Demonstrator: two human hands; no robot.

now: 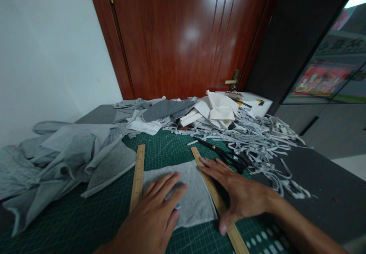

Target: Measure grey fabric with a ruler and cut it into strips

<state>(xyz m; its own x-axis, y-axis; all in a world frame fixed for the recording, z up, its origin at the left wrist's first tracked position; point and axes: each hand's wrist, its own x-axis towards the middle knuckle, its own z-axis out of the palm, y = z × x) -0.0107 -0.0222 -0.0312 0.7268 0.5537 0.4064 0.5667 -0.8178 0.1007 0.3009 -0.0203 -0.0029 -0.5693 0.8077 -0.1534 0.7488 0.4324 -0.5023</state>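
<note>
Two flat hands square up a grey fabric piece (pixel 185 193) between two wooden rulers on the green cutting mat (pixel 85 216).

Left hand (pixel 154 216) lies palm-down on the fabric piece, fingers spread and its grip closed on nothing, though a small pale-blue object peeps out under the fingers and I cannot tell what it is. Right hand (pixel 237 193) presses flat on the right ruler (pixel 211 191), which runs slanted along the right edge of the fabric piece; its grip is likewise wide and empty. The left ruler (pixel 137 176) lies along the left edge of the fabric piece, just beside the left hand. Black scissors (pixel 225 155) rest beyond the right ruler, near a heap of grey strips (pixel 265 139); loose grey cloth (pixel 71 155) is bunched left of the fabric piece. By my judgement the step in hand is measuring or aligning; marking or cutting next calls for a steady ruler and a free hand.
</note>
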